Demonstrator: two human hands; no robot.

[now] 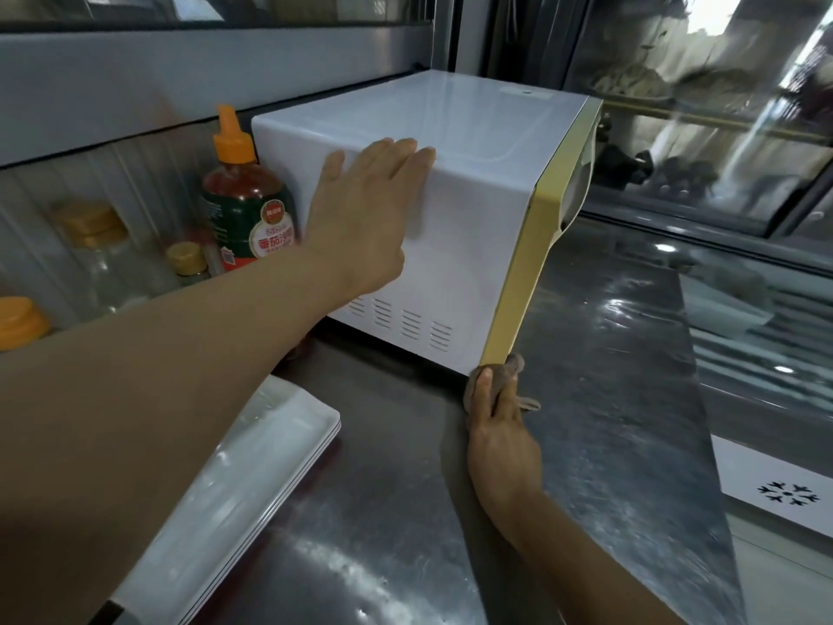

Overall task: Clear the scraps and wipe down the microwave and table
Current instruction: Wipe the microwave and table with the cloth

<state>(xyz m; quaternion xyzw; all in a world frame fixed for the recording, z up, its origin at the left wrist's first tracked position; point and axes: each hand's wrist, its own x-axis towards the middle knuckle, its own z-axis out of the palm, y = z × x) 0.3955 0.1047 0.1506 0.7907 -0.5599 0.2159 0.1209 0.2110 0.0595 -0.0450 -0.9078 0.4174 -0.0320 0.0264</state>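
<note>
Steel table (608,399) fills the lower frame, surface smeared and streaky. White microwave (450,209) sits at the table's back edge, turned so its side panel faces the camera, yellow-trimmed door front on the right. Stack of white trays (252,480) lies near the table's front-left edge, partly under the left forearm. Red sauce bottle (245,209) with orange cap stands just left of the microwave, by the back wall; clear jars with yellow lids (94,245) further left, blurred. Left hand (365,218) lies flat, fingers straight, pressing on the microwave's upper side edge. Right hand (500,439) grips a bunched brown cloth (505,374), pressed against the microwave's bottom front corner where it meets the table.
</note>
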